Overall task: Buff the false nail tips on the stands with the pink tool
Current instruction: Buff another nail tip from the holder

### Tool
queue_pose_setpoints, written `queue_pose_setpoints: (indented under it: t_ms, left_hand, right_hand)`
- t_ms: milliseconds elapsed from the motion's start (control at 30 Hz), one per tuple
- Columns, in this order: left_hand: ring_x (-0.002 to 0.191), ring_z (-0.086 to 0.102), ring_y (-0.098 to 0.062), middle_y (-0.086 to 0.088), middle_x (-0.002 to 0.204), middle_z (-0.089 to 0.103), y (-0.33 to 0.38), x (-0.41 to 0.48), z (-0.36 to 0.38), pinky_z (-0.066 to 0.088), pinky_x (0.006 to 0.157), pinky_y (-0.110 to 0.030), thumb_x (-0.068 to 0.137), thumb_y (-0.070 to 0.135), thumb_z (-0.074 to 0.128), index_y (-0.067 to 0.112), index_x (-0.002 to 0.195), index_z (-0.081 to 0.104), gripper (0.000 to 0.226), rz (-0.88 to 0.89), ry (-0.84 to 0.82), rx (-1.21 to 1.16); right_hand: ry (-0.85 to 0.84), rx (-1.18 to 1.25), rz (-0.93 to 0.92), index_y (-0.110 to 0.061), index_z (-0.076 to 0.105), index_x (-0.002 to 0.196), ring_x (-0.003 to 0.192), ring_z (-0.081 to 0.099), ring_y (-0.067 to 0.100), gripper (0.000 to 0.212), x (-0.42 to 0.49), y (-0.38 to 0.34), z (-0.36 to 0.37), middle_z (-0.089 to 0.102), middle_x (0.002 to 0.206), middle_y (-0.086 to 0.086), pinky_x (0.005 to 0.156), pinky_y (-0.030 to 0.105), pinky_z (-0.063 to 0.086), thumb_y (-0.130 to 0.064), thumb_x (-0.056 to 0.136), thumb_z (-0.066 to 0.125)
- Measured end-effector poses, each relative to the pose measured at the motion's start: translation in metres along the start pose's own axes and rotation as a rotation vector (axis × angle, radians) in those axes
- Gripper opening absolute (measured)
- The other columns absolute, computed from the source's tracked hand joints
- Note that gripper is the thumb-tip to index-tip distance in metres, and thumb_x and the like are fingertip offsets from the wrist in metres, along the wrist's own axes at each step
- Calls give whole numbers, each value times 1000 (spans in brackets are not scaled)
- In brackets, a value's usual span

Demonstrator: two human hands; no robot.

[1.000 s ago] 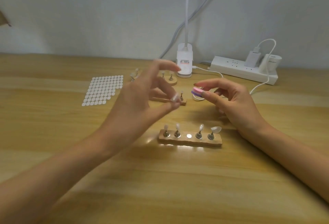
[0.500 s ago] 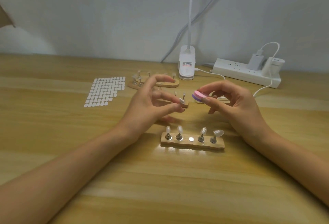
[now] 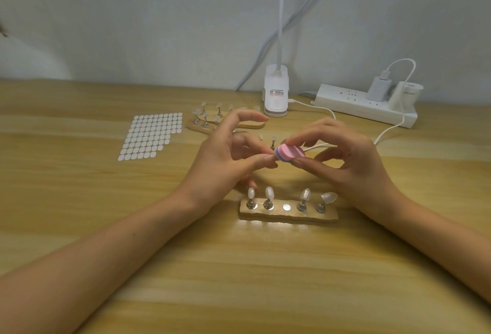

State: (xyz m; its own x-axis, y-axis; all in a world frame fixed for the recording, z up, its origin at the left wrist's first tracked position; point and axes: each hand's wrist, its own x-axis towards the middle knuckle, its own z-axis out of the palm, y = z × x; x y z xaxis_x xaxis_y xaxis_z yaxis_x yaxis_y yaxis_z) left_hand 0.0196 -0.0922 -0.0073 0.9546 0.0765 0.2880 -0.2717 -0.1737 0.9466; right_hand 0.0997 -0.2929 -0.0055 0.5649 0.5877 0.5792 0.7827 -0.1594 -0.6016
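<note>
Moved: hands closer; pink tool (image 3: 291, 153) now meets nail tip (image 3: 273, 156).
L hand (image 3: 225, 158): grip narrow, pinches tip.
R hand (image 3: 348, 163): grip holds tool, just right of tip.

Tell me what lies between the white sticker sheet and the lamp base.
Head view: a wooden stand carrying nail tips, partly hidden behind the left hand.

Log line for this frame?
left hand pinches tip | right hand holds pink buffer at it | near stand: four tips, middle slot bare
</note>
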Motion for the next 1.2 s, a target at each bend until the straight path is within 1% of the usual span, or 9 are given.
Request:
queue_pose_setpoints:
  t_ms: [133,267,367,467,600,900,1000,1100,1200]
  left_hand:
    - [79,75,-18,-8,85,76,1,0,2,53,49,-27,84,2,78,19,130,49,56,19,6,17]
    - [82,76,-23,-8,86,77,1,-1,3,51,51,-26,83,3,78,17,126,48,53,21,-7,15]
    - [81,76,-23,-7,87,78,3,-2,5,51,53,-23,80,13,80,16,123,48,54,32,-33,11]
    - [81,77,-23,-6,88,78,4,-2,5,52,51,-23,77,21,78,17,119,47,52,29,-33,3]
    - [80,76,-23,-8,87,78,2,-2,4,52,51,-24,82,10,79,19,114,47,46,29,-12,4]
    - [79,76,-25,-10,86,78,2,-2,4,50,51,-24,82,5,79,18,110,48,44,30,9,-3]
    - [79,76,-25,-9,86,78,3,-2,4,51,52,-26,82,6,79,16,111,48,44,34,3,21]
    - [79,76,-22,-8,86,78,3,-2,4,51,52,-24,81,8,80,16,111,49,44,24,10,21]
    - [76,76,-20,-7,85,78,3,-2,4,49,50,-21,81,5,80,16,109,49,43,27,5,24]
  right_hand:
    - [0,-10,-60,-22,73,106,95,64,21,23,1,-3,2,68,102,0,67,36,58,-31,86,69]
    - [57,-7,1,-33,72,103,98,62,22,20,3,-2,1,69,101,-5,64,42,54,-37,84,69]
    - [31,-23,-69,-30,72,104,97,62,24,20,2,-2,2,68,102,-6,61,40,53,-36,85,68]
    - [54,-16,-22,-37,71,102,98,59,23,19,3,-2,2,69,101,-10,62,43,52,-40,84,68]
    - [28,-37,-101,-31,72,102,95,60,25,18,2,-2,2,68,100,-9,59,38,51,-34,85,69]
    - [82,-31,-42,-37,72,99,97,56,25,16,2,-3,3,68,98,-15,60,42,48,-38,84,69]
    - [42,-67,-121,-29,74,101,94,57,25,16,1,-2,4,69,98,-9,57,36,49,-32,85,71]
    - [81,-37,-21,-35,73,100,95,57,25,16,3,-3,2,69,98,-16,58,36,48,-36,84,71]
    - [33,-73,-109,-28,74,101,93,57,24,17,1,-2,3,70,99,-9,56,33,48,-31,85,72]
